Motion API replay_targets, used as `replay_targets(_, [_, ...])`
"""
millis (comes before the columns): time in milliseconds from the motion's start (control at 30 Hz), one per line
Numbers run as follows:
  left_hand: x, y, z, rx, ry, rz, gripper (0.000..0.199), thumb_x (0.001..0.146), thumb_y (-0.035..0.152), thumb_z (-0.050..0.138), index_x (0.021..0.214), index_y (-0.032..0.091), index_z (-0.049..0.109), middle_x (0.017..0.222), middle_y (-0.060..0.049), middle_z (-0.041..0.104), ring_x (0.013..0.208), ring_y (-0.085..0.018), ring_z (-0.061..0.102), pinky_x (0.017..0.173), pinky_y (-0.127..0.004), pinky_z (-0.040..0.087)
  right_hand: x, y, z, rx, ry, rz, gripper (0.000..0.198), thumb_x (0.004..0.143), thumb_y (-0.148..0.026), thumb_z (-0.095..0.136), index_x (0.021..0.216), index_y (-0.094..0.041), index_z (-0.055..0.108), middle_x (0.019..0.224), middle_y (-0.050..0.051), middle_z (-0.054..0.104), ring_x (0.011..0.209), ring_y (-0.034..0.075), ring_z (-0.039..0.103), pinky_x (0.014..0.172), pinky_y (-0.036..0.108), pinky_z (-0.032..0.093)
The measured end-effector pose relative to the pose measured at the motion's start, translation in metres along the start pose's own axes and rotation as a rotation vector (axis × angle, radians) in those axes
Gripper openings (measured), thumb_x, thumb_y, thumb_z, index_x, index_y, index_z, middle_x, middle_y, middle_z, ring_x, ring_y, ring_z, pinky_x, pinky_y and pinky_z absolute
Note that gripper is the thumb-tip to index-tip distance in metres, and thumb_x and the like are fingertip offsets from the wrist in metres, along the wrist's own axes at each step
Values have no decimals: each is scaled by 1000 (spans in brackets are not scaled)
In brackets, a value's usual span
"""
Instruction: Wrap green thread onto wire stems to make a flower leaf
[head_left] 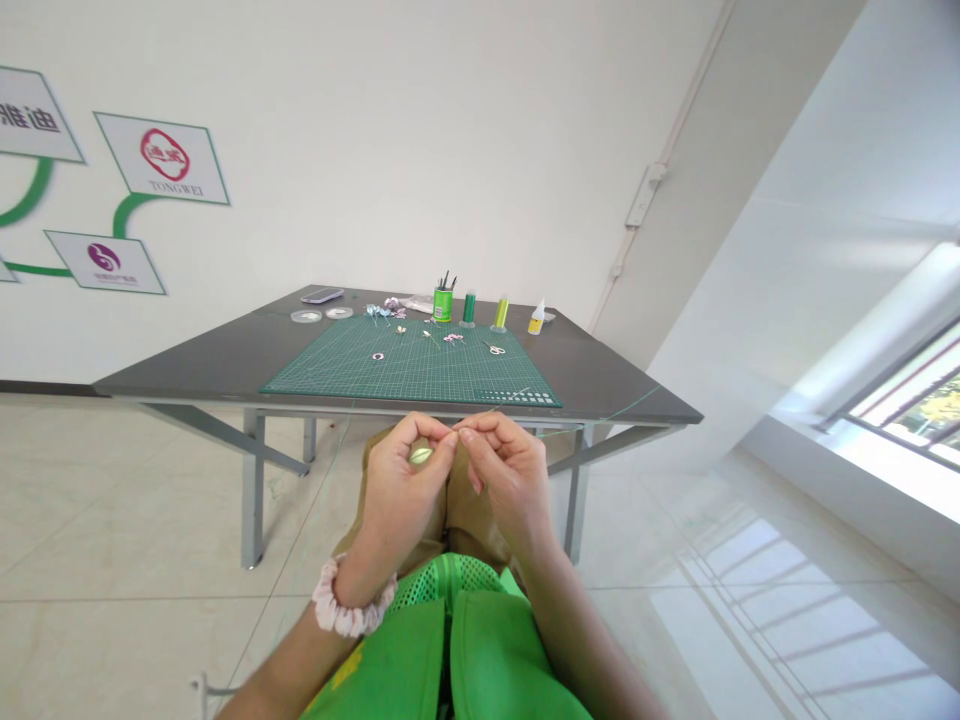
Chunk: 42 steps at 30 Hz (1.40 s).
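- The left hand has thumb and forefinger closed in a pinch, with a pale green piece showing in the curl of the fingers, seemingly held there.
- The right hand pinches just beside it, tips meeting the left's; whatever lies between them is too fine to make out.
- For work this small, the left is best kept steady as an anchor, letting only the right's fingertips turn or draw, with light, even tension (a hard tug could bend the piece).
- A thin green thread runs off to the right of the hands, past the front edge of the table; that edge looks a likely snag, so slack there deserves a glance.
- The hands are over the lap, in front of the table; their own fingers hide much of the pinch.
- Farther out, a cutting mat carries white-handled scissors and small flower pieces.
- Behind these stand a green can, a dark green spool, a yellow-green spool and a glue bottle, all well apart from the hands.
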<state>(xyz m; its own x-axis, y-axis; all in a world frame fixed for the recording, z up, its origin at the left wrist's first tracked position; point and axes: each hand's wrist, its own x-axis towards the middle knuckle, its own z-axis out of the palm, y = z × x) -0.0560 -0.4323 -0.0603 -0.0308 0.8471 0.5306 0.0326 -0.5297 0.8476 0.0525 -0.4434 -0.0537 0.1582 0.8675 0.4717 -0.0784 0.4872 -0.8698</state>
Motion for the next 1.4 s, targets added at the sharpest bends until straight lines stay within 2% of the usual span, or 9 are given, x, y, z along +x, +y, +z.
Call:
replay_targets(300, [-1,0,-1,-2,-28,-22,12,77,21,61,66,19,59,63,3,61,63,-12,55,64,-23,42,-1,3,-1,-42,35,-73,11,77,-23,60,68,-20,63,45,-8,45,41,9,37,44,24,32])
replay_targets(400, [1,-2,-2,-99,-78,-63,14,78,24,61,65,18,58,64,2,59,66,-12,53,66,-24,42,0,2,-1,-35,33,-76,11,78,-23,59,67,-20,62,48,-6,49,42,9,40,44,24,33])
replay_targets(567, [6,-2,-2,-392,-170,-181,24,80,30,58,60,18,57,60,0,54,66,-15,50,68,-27,41,0,0,0,10,-17,-66,13,80,-23,58,68,-19,62,54,-4,58,39,7,38,39,23,28])
replay_targets(767, [8,5,-1,-495,-277,-303,28,75,33,60,52,18,55,58,-1,52,63,-15,49,67,-29,42,-2,2,-1,36,-45,-62,13,81,-22,59,68,-20,62,54,-3,58,41,8,39,39,23,27])
replay_targets(1033, [8,2,-2,-585,-287,-367,23,72,29,64,54,17,55,58,1,50,63,-13,46,67,-27,41,-1,1,-1,78,-47,-89,14,80,-17,59,67,-20,64,53,-4,59,39,7,39,43,24,35])
replay_targets(1233, [8,2,-2,-552,-249,-385,22,68,30,67,56,17,55,59,1,51,64,-13,45,67,-26,39,-1,2,0,69,-28,-82,12,79,-20,61,68,-19,65,55,-3,61,39,7,38,40,23,31])
replay_targets(1400, [8,4,-2,-524,-206,-354,21,67,30,68,57,17,55,59,1,51,63,-13,45,67,-27,39,-1,3,-2,35,-3,5,8,78,-26,62,77,-19,64,50,-6,56,36,6,35,37,21,24])
